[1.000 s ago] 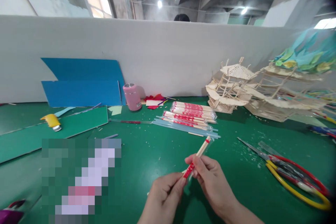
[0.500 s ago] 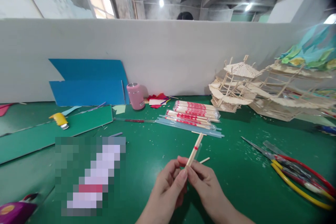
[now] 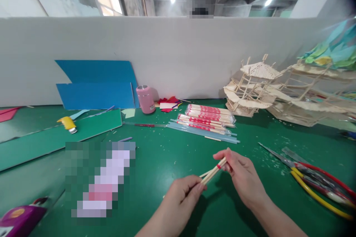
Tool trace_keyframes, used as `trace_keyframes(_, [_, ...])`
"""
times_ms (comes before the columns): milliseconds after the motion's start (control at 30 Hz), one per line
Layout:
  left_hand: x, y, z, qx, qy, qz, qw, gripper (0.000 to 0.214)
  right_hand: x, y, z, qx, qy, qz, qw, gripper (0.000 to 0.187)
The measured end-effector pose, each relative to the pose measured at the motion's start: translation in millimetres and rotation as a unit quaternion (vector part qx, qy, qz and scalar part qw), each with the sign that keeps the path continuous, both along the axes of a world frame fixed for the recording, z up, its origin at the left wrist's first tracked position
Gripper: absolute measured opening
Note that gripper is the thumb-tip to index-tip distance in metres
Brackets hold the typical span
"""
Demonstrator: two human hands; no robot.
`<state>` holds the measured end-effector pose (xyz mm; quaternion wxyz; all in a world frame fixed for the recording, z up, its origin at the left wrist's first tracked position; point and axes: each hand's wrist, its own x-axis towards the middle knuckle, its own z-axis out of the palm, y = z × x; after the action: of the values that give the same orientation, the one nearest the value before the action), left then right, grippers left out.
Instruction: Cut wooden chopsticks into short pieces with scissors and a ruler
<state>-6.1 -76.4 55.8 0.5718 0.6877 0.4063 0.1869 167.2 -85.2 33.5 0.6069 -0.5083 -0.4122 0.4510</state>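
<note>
A small bundle of pale wooden sticks (image 3: 213, 173) with a red band around it lies slanted between my two hands, just above the green table. My left hand (image 3: 183, 197) is closed, pinching the bundle's lower end between thumb and fingers. At the upper end, close to the red band, the thumb and fingers of my right hand (image 3: 243, 174) grip the sticks. A loose stick (image 3: 205, 173) shows behind the bundle, partly hidden by my left hand. Beyond my hands are clear packs of wooden chopsticks (image 3: 210, 114) with red printing.
Scissors with yellow handles (image 3: 311, 197) lie at the right, beside red-handled tools. A wooden-stick pavilion model (image 3: 260, 72) stands at the back right. Further left are a pink cup (image 3: 146, 100), blue boards (image 3: 97, 94), a yellow cutter (image 3: 67, 123) and a purple object (image 3: 23, 216).
The bundle has tilted from nearly upright to a low slant. My right hand has moved up and right to its upper end, while my left stays at the lower end.
</note>
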Motion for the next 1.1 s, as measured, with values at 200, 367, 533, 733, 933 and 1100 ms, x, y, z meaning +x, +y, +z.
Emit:
trace_keyframes(200, [-4.2,1.4,1.9,0.060,0.021,-0.011,0.998,0.034,15.4,8.1,6.9,0.012,0.102,-0.073,0.992,0.031])
trace_keyframes(367, [-3.3,3.3,-1.6,0.067,0.024,-0.001,0.997,0.034,11.9,11.1,9.4,0.012,0.183,-0.061,0.981,0.029])
trace_keyframes(533, [-2.3,5.9,-4.2,0.062,0.031,0.008,0.998,0.033,-4.9,5.1,0.9,-0.002,0.123,0.003,0.992,0.030])
trace_keyframes(733, [-5.6,7.4,-0.4,0.071,0.039,0.014,0.997,0.032,9.2,11.9,1.4,0.016,0.096,-0.095,0.991,0.030])
trace_keyframes(933, [-12.1,13.4,0.8,0.134,0.046,0.066,0.988,0.031,74.3,25.1,13.3,0.079,0.246,-0.259,0.930,0.029])
trace_keyframes(1100, [-20.0,24.0,-2.4,0.223,0.026,0.217,0.950,0.023,105.5,23.7,13.4,0.086,0.336,-0.283,0.894,0.029])
